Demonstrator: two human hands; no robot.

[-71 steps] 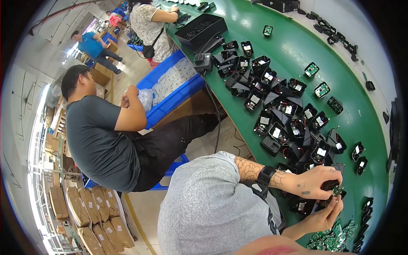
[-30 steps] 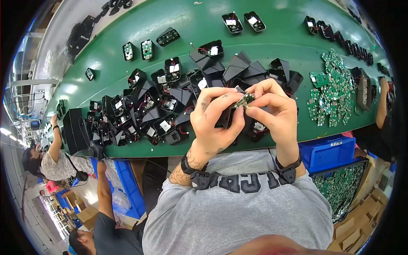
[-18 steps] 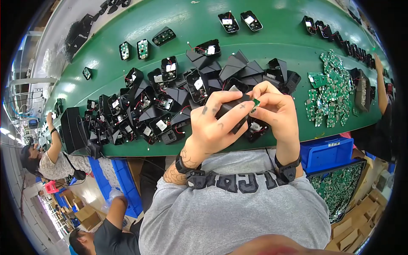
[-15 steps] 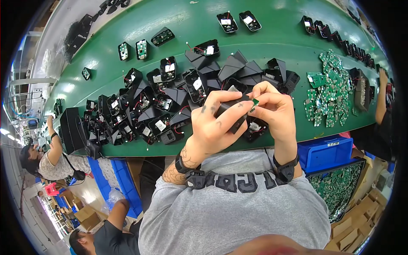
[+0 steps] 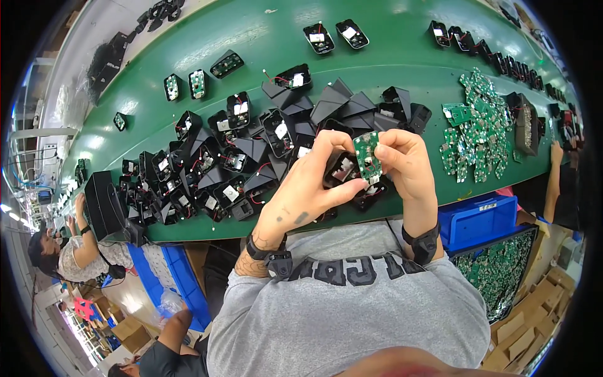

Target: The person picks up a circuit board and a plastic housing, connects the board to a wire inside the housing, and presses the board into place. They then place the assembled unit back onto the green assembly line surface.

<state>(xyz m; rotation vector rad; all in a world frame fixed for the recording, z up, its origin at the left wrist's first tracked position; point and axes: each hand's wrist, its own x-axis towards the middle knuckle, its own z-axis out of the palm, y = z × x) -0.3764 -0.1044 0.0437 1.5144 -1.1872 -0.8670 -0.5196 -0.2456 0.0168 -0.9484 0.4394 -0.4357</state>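
Note:
My left hand (image 5: 308, 182) is closed around a black plastic casing (image 5: 334, 174), its open side facing up. A small green circuit board (image 5: 367, 151) stands tilted over that casing, its component side showing. My right hand (image 5: 408, 164) pinches the board by its right edge between thumb and fingers. The left thumb and fingertips come close to the board's left edge; whether they touch it I cannot tell. Beyond my hands lies a heap of black casings (image 5: 276, 132), many with white parts and red wires inside.
Loose green boards (image 5: 480, 135) are piled to the right, beside a dark box (image 5: 526, 125). Casings with boards (image 5: 197, 84) stand far left; more casings (image 5: 440, 32) line the far right. A blue bin (image 5: 477, 220) sits below the table edge. Other people work at both sides.
My hands have turned the casing and board: the casing's open side now faces up and the board's face shows. The view has shifted slightly.

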